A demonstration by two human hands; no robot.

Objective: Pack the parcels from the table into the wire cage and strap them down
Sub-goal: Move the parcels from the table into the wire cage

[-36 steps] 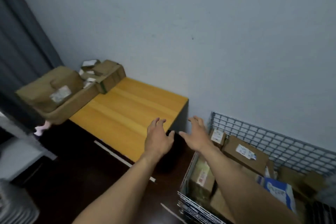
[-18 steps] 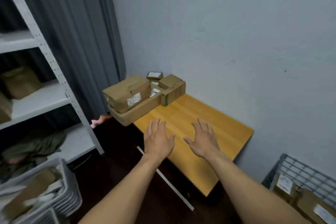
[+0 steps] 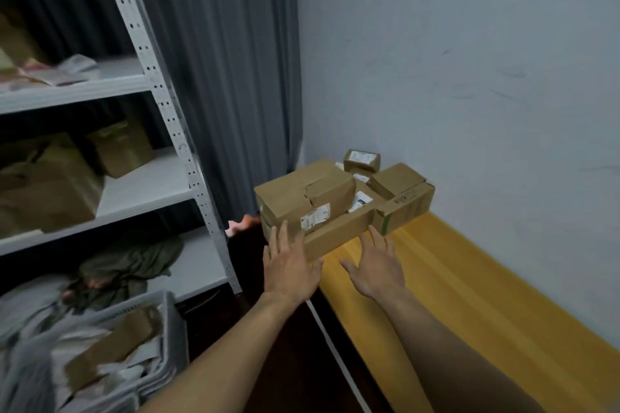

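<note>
A stack of brown cardboard parcels sits at the far left end of the yellow wooden table [image 3: 469,285]. A large labelled box [image 3: 302,193] lies on a flat long carton [image 3: 339,235]; two smaller boxes [image 3: 401,193] stand behind, by the wall. My left hand [image 3: 288,265] reaches with straight fingers to the near left corner of the flat carton, fingertips at its edge. My right hand [image 3: 377,263] hovers flat over the table just in front of that carton. Both hands hold nothing. The wire cage is out of view.
A white metal shelf unit [image 3: 174,131] with boxes and cloth stands at the left, beside a grey curtain [image 3: 235,77]. A white plastic crate [image 3: 100,345] with parcels and bags sits at the lower left. The grey wall borders the table's far side.
My view has swung left, away from the wire cage and toward the parcels. Both hands have moved forward across the table up to the flat carton.
</note>
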